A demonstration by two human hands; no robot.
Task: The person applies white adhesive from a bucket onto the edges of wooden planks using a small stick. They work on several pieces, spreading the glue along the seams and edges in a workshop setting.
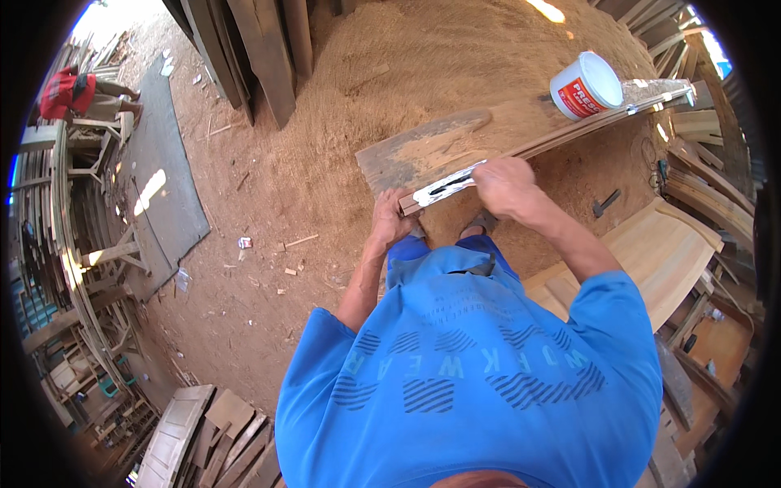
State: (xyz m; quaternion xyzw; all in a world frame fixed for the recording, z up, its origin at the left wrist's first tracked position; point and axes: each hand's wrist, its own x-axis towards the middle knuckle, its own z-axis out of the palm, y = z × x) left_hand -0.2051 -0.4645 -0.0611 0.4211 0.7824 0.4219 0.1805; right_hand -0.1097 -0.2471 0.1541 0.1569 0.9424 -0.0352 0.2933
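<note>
My left hand [389, 218] is wrapped round the near end of a long brown wooden strip [569, 132], which slants away to the far right. White, wet-looking paste [446, 185] covers the strip's face close to this hand, with a dark narrow shape within the white. At the far end of the paste, my right hand [506, 185] is closed with its fingers down on the strip; whatever it holds is hidden under the fingers. A broad worn plank [435, 146] lies just beyond the strip. On this plank, farther right, stands a white bucket [598, 80] with a red label.
A dark hammer-like tool [606, 203] lies on the sawdust floor to the right, near a pale wide board [643, 252]. Tall dark planks [264, 57] stand at the top. A person in red [67, 93] is at the far left, by a wooden frame [61, 203].
</note>
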